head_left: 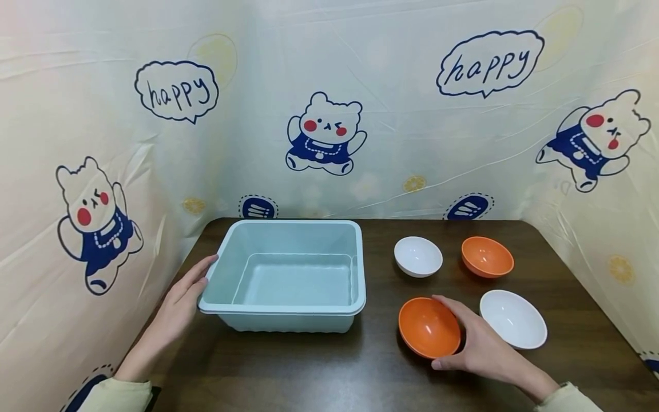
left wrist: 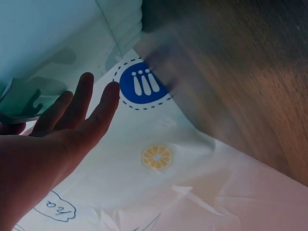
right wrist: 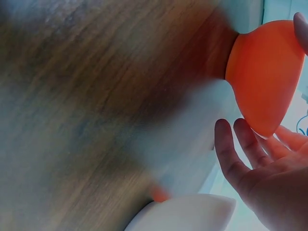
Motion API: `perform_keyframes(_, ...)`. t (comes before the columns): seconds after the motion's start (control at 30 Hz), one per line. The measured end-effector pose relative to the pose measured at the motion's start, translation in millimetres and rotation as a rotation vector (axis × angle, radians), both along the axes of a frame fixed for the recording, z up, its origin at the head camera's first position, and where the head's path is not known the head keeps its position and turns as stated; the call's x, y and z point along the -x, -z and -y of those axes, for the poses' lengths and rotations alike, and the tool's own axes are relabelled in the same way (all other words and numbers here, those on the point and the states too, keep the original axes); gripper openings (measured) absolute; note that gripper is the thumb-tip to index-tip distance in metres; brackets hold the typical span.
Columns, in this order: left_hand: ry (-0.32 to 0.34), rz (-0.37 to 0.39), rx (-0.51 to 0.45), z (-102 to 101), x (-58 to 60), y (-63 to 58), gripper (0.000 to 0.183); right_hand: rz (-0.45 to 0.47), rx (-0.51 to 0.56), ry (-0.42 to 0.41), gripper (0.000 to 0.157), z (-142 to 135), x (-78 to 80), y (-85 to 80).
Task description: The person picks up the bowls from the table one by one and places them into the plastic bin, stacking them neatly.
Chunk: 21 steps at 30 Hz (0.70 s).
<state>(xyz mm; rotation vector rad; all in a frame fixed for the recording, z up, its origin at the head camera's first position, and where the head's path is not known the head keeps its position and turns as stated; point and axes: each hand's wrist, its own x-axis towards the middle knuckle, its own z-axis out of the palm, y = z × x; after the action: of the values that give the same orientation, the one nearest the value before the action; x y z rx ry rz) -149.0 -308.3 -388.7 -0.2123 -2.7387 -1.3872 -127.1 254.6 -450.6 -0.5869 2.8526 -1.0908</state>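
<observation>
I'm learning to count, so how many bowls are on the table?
4, all right of the tub: back-left white bowl, back-right orange bowl, front-right white bowl, and front-left orange bowl at the right hand.

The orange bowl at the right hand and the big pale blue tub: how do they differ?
Shape: the orange bowl is round, while the tub is a rectangle with rounded corners.
Size: the tub is much larger than the orange bowl.
Hands: the right hand holds the orange bowl by its rim; the left hand touches the tub's side.
Shared: both are open-topped and empty.
</observation>
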Motion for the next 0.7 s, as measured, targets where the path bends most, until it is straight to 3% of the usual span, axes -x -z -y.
perform_keyframes(0.7, 0.003, 0.001, -0.037, 0.7, 0.5, 2.2, 0.051, -0.027, 0.007, 0.012, 0.111, 2.3, -4.2, -2.4)
